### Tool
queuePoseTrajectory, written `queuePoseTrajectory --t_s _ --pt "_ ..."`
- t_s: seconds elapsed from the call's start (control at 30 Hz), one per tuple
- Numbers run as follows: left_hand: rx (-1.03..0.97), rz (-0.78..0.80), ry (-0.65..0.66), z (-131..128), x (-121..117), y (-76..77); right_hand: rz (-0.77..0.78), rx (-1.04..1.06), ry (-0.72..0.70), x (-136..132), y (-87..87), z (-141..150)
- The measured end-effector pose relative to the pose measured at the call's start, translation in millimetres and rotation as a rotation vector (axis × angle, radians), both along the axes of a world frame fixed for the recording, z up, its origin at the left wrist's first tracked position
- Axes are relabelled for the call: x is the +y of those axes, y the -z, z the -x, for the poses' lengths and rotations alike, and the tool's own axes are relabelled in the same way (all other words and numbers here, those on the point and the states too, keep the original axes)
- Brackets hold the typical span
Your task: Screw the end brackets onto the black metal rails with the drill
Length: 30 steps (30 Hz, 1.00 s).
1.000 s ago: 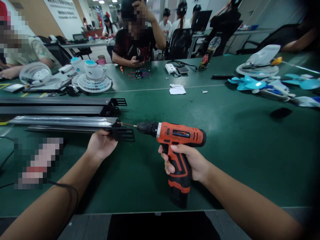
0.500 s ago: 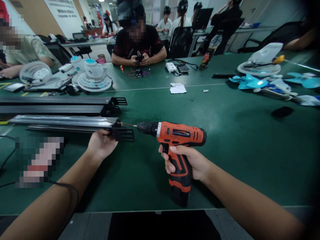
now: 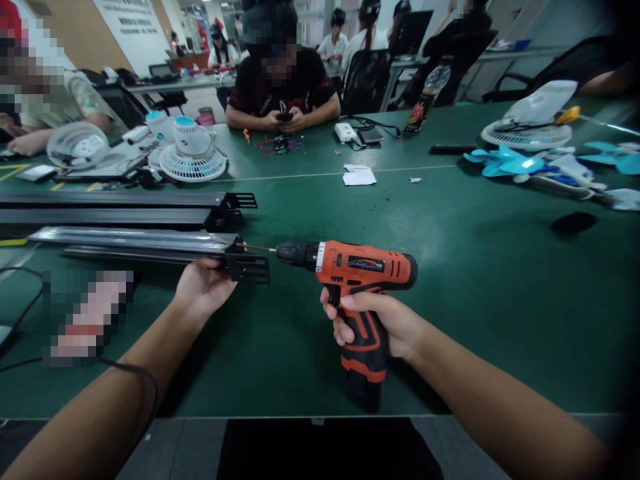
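Note:
My right hand [image 3: 370, 320] is wrapped round the handle of an orange and black cordless drill [image 3: 365, 265], its forefinger at the trigger. From the chuck a long thin bit [image 3: 260, 248] points left and meets the end of a metal rail [image 3: 140, 240]. A black slotted bracket [image 3: 247, 265] sits at that rail end. My left hand [image 3: 206, 287] grips the rail from below, just behind the bracket; its fingertips are partly hidden under the metal. The exact spot where the bit touches is too small to make out.
Two more dark rails [image 3: 110, 208] lie behind. White fan parts [image 3: 193, 157] stand at the back left, blue fan blades [image 3: 505, 163] at the right. White paper [image 3: 359, 175] and a bottle [image 3: 427, 100] are farther back. A person [image 3: 283, 87] sits opposite, holding a phone. A cable [image 3: 125, 368] crosses my left forearm.
The view has shifted slightly, so most of the scene sits a little farther right. Both hands keep their holds, and the bit stays at the rail end.

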<state>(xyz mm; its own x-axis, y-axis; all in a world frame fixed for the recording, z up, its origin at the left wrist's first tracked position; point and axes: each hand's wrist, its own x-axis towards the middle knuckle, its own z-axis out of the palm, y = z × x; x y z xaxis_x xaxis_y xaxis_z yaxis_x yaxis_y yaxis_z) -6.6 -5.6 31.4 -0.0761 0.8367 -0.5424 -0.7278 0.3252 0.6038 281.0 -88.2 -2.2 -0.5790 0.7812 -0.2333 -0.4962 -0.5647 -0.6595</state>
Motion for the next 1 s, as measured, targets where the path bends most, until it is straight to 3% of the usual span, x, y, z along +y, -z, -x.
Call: queuePoseTrajectory --t_s 0.57,1.0 --pt "0.077 0.035 -0.059 -8.5 1.5 1.2 0.048 0.004 -0.019 1.7 0.6 0.2" --pt "0.090 0.037 -0.074 -3.8 4.7 10.2 0.042 -0.005 -0.014 1.4 3.0 -0.1"
